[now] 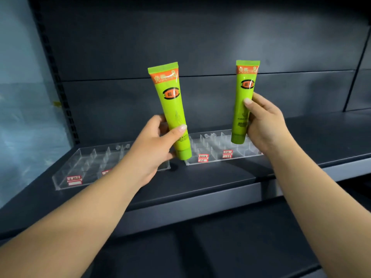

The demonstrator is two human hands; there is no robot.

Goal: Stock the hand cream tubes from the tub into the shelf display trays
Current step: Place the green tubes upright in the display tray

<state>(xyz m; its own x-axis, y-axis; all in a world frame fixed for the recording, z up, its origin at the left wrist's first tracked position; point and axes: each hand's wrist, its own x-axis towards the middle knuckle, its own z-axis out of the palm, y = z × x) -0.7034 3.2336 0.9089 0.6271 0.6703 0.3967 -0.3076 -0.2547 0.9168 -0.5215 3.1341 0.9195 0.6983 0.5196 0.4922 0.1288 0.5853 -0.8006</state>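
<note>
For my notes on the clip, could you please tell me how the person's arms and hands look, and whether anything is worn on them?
Both forearms are bare as far as the frame shows: no sleeves or gloves. The left hand and the right hand show no rings, watch or wristband. The fingernails are short and unpainted, with pale tips. No markings show on either arm.

left tray (80,165) part-hidden, price labels (203,158) illegible

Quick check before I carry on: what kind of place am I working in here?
Most likely a retail shop aisle: dark metal shelving carries clear divided display trays with red-and-white price labels, and both hands hold green hand cream tubes ready for stocking.
</note>
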